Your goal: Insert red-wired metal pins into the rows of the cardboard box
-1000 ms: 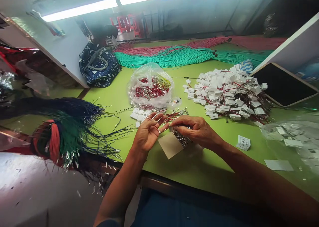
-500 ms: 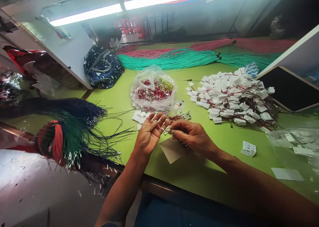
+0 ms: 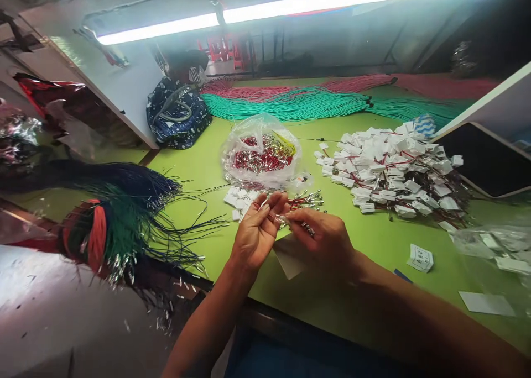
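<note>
A: Where's the part?
B: Thin red wire [image 3: 272, 216], mid-frame, strung between the two hands; details small.
A: Grip?
B: Left hand [image 3: 256, 235] palm up, thumb and fingers together on the wire. Right hand [image 3: 329, 237] has its fingertips at the wire's silvery end; can't tell if they're clamped on it.
A: Close by?
B: Brown card [image 3: 288, 259] just under the right hand, lower centre. Loose short wires [image 3: 310, 200] behind the fingers. White blocks [image 3: 237, 198] left of those.
A: Further out?
B: Clear bag [image 3: 269, 125] of red wires, centre. Big heap of white connectors [image 3: 381, 171], right of frame. Teal wire bundle [image 3: 286, 104], upper centre.
</note>
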A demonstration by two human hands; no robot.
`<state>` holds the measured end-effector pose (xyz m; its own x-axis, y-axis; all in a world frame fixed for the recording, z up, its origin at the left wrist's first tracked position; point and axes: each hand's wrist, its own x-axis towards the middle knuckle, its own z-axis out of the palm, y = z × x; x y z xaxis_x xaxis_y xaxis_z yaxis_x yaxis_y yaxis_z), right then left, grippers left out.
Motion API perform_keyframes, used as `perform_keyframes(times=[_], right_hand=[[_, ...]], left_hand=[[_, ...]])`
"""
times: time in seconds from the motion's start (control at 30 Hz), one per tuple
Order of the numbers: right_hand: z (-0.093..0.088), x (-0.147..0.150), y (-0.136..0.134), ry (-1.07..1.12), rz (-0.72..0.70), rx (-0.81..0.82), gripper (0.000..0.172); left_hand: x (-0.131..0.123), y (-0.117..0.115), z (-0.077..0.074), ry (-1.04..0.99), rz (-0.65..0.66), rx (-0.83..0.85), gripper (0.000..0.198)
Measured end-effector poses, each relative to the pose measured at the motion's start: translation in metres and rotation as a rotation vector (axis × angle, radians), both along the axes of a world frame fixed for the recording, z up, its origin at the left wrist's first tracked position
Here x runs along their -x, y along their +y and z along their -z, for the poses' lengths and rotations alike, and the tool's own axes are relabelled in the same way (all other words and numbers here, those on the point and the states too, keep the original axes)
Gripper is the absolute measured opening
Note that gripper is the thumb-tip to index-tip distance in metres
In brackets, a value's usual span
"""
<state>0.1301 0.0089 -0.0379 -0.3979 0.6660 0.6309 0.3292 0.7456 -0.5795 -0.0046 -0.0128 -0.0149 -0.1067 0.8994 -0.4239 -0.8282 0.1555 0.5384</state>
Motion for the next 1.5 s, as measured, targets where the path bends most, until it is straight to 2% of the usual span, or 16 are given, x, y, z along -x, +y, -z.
perform_keyframes(times=[0.1, 0.2, 0.27, 0.37, 0.47, 0.7, 0.9, 1.0, 1.2, 1.37, 1.5], right_hand=[[-0.005, -0.001, 0.000, 0.101, -0.013, 0.194, 0.008], [-0.007, -0.002, -0.001, 0.215, -0.076, 0.442, 0.007], [-0.008, -0.002, -0.003, 0.251, -0.131, 0.508, 0.007], [-0.008, 0.000, -0.004, 0.216, -0.193, 0.372, 0.006], [-0.008, 0.005, -0.004, 0.163, -0.162, 0.202, 0.008], [-0.005, 0.005, 0.001, 0.114, -0.180, 0.285, 0.009], [-0.014, -0.003, 0.005, 0.051, -0.108, 0.064, 0.011], [-0.017, -0.006, 0.004, 0.022, -0.104, 0.013, 0.012], [-0.017, -0.011, 0.005, 0.064, 0.013, 0.102, 0.010], [-0.019, -0.012, 0.007, 0.098, 0.034, 0.245, 0.007], [-0.017, -0.011, 0.008, 0.130, 0.006, 0.271, 0.005]], left_hand=[[0.000, -0.002, 0.000, 0.012, 0.062, -0.046, 0.019], [0.002, -0.001, 0.002, 0.002, 0.031, -0.103, 0.019], [0.003, -0.001, 0.004, -0.003, 0.003, -0.132, 0.020], [0.006, 0.001, 0.007, -0.009, -0.012, -0.169, 0.020], [0.008, 0.001, 0.007, -0.005, -0.024, -0.189, 0.019], [0.004, -0.003, 0.003, 0.133, -0.006, -0.254, 0.012], [0.005, -0.006, 0.010, 0.502, 0.099, -0.244, 0.015], [0.008, -0.004, 0.010, 0.468, 0.085, -0.165, 0.015], [0.011, 0.001, 0.007, 0.248, 0.084, -0.015, 0.019], [0.009, 0.001, 0.007, 0.199, 0.118, -0.012, 0.015], [0.008, 0.000, 0.006, 0.205, 0.129, -0.035, 0.017]])
